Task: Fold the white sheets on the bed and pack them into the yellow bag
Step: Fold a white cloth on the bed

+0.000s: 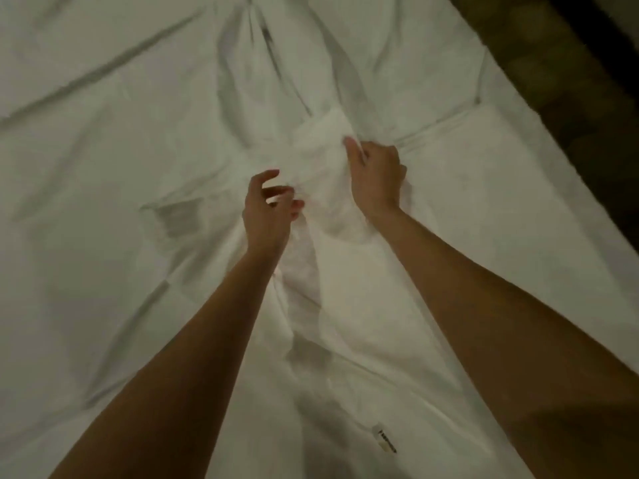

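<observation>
A person leans over a bed, both bare arms stretched forward above a rumpled white sheet (155, 167) that covers almost the whole view. The right hand (377, 176) clutches a raised bunch of the fabric near the middle of the bed, its fingers curled into the cloth and its thumb pressed against the gathered peak, so that creases fan outward from the grip toward the far end of the mattress. The left hand (268, 207) hovers just beside that same bunch, on its near left side, fingers loosely bent and spread; its fingertips lie at the edge of the lifted fabric, and whether they actually pinch it cannot be told through the motion blur. Below the hands, a doubled fold of the sheet runs back toward the person, between the two forearms. A small sewn-in label (385, 441) with dark print lies on the cloth near the lower edge, well apart from both hands. Along the right side, the edge of the bed gives way to dark patterned floor (570, 81).
</observation>
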{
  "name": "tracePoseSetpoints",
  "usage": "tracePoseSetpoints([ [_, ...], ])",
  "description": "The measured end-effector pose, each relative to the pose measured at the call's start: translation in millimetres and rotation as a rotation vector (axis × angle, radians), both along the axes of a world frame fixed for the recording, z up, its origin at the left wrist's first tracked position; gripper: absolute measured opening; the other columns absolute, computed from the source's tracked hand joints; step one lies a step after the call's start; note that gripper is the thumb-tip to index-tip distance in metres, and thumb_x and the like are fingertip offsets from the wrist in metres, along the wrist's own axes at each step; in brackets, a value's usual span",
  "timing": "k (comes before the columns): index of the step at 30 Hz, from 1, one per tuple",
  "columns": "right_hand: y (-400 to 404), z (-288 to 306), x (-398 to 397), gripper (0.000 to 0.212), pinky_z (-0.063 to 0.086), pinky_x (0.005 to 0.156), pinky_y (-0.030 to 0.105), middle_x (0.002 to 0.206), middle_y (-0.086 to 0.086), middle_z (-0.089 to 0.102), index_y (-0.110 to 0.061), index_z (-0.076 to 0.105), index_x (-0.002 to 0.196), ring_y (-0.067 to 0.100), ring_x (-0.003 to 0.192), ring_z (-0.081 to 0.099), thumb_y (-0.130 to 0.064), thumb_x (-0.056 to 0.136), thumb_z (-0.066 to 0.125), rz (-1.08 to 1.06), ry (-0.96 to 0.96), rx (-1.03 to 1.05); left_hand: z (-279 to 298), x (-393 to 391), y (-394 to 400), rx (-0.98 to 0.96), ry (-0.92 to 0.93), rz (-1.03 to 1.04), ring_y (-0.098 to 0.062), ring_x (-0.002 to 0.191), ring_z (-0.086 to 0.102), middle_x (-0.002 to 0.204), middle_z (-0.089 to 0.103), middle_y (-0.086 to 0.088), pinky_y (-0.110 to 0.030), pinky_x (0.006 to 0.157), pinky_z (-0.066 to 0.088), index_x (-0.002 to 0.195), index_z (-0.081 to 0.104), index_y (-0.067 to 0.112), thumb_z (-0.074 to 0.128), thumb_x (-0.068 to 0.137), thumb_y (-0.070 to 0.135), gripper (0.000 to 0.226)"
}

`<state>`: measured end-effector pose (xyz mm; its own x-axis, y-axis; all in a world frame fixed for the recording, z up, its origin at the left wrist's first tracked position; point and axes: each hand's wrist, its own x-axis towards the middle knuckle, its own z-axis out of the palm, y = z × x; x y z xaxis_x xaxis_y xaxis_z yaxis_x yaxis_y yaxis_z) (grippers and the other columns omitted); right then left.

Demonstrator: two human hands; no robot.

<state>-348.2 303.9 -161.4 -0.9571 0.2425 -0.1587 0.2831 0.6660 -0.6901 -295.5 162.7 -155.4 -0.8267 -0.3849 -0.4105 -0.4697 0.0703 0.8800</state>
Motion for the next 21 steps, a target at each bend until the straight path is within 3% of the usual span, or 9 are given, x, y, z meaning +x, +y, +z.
tracePoseSetpoints([
  [3,28,1,-41,0.043,0.037,0.073,0.036,0.085,0.02,0.064,-0.014,0.053,0.064,0.027,0.081,0.054,-0.033,0.101,0.044,-0.17,0.051,-0.081,4,-25,15,-0.043,0.069,-0.076,-0.015,0.075,0.069,0.098,0.067,-0.005,-0.025,0.069,0.056,0.115,0.054,0.018,0.057,0.091,0.004,0.027],
  [5,44,-6,-57,0.049,0.029,0.063,0.032,0.059,0.009,0.048,-0.019,0.034,0.054,0.019,0.062,0.041,-0.026,0.1,0.047,-0.212,0.038,-0.165,3,-38,23,-0.083,0.089,-0.13,-0.015,0.083,0.069,0.1,0.067,-0.002,-0.024,0.073,0.056,0.118,0.055,0.018,0.058,0.091,0.006,0.03],
  [7,51,-17,-63,0.05,0.024,0.06,0.028,0.053,-0.002,0.033,-0.019,0.03,0.052,0.016,0.057,0.035,-0.021,0.098,0.049,-0.193,-0.067,-0.171,-1,-43,26,-0.114,0.082,-0.153,-0.015,0.091,0.068,0.103,0.067,0.0,-0.026,0.08,0.056,0.121,0.055,0.018,0.059,0.09,0.007,0.033],
  [9,51,-30,-65,0.036,0.035,0.065,0.03,0.062,0.001,0.048,-0.013,0.051,0.059,0.021,0.07,0.047,-0.02,0.094,0.051,-0.144,-0.166,-0.095,-7,-40,23,-0.124,0.049,-0.147,-0.014,0.095,0.067,0.105,0.067,0.0,-0.027,0.084,0.055,0.121,0.055,0.019,0.059,0.089,0.008,0.033],
  [11,50,-36,-69,0.018,0.046,0.081,0.033,0.093,0.008,0.066,-0.01,0.068,0.089,0.026,0.09,0.06,-0.025,0.089,0.057,-0.127,-0.193,-0.058,-13,-34,14,-0.152,0.014,-0.134,-0.013,0.094,0.066,0.104,0.067,0.001,-0.026,0.084,0.055,0.121,0.055,0.018,0.059,0.089,0.007,0.034],
  [13,48,-33,-75,0.025,0.048,0.087,0.032,0.108,0.009,0.068,-0.012,0.068,0.101,0.024,0.1,0.062,-0.03,0.084,0.064,-0.144,-0.195,-0.094,-18,-28,3,-0.193,-0.007,-0.129,-0.013,0.092,0.067,0.103,0.068,0.002,-0.022,0.081,0.054,0.122,0.055,0.018,0.061,0.088,0.007,0.036],
  [17,53,-26,-83,0.02,0.046,0.082,0.023,0.102,0.006,0.071,-0.01,0.069,0.097,0.016,0.091,0.062,-0.025,0.083,0.068,-0.189,-0.112,-0.12,-15,-23,-14,-0.181,0.006,-0.09,-0.016,0.09,0.069,0.102,0.068,0.0,-0.028,0.079,0.056,0.117,0.055,0.021,0.062,0.086,0.007,0.034],
  [19,57,-30,-79,0.01,0.047,0.086,0.025,0.105,0.007,0.069,-0.017,0.063,0.092,0.015,0.093,0.062,-0.022,0.084,0.066,-0.224,-0.1,-0.111,-12,-18,-21,-0.179,0.007,-0.074,-0.016,0.089,0.069,0.1,0.068,0.001,-0.029,0.08,0.055,0.114,0.055,0.022,0.062,0.086,0.007,0.033],
  [21,55,-35,-70,0.015,0.044,0.09,0.029,0.113,0.005,0.06,-0.02,0.051,0.096,0.021,0.107,0.058,-0.019,0.086,0.063,-0.191,-0.131,-0.035,-9,-6,-28,-0.17,0.0,-0.027,-0.017,0.089,0.069,0.099,0.068,0.0,-0.03,0.078,0.056,0.113,0.055,0.021,0.061,0.086,0.007,0.031],
])
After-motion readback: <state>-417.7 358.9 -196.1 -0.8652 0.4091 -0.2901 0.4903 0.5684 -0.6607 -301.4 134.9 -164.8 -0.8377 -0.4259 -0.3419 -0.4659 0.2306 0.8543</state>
